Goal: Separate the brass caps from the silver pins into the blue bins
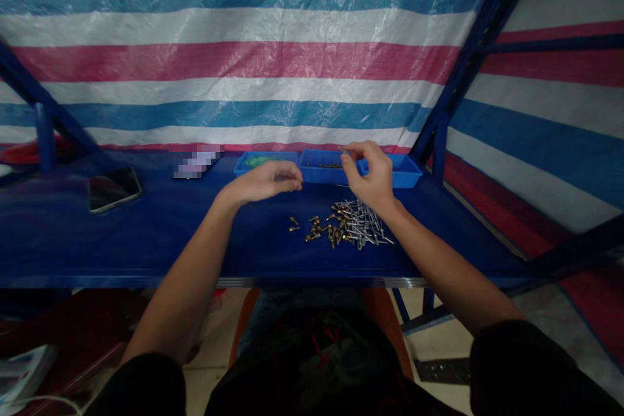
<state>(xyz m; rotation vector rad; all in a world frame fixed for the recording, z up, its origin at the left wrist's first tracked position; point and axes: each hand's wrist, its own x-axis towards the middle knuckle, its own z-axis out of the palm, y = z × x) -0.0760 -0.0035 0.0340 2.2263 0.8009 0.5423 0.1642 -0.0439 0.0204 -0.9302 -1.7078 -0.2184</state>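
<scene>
– What's on the bench [146,240]?
– A phone [114,188] at the left, two blue trays [326,169] along the back, a blurred pale item [197,162] beside them.
– And in front?
– A heap of screws [348,224], silver and brass, possibly rivets.

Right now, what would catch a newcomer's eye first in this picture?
Probably the striped tarp filling the back wall. Next, the heap of small screws on the blue bench, before the right hand, which pinches a small piece over a blue tray; the left hand hovers beside it.
</scene>
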